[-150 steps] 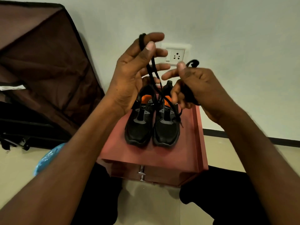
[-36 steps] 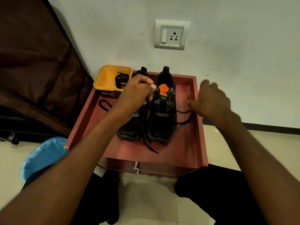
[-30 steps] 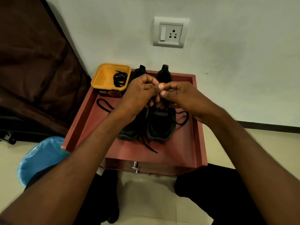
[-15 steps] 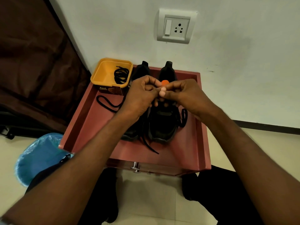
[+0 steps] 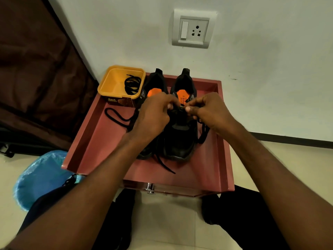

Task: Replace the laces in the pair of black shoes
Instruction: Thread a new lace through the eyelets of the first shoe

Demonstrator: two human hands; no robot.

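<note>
Both hands, left hand and right hand, pinch a black lace over the right black shoe. A yellow plastic tub of coiled laces sits at the red tray's far left corner.

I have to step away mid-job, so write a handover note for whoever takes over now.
Left hand and right hand: both pinch the black lace over the right shoe.
Left shoe stands beside it on the red tray. A coiled lace lies in the yellow tub; a loose lace lies on the tray.
Done: cannot tell. Left: finish lacing both shoes.
</note>
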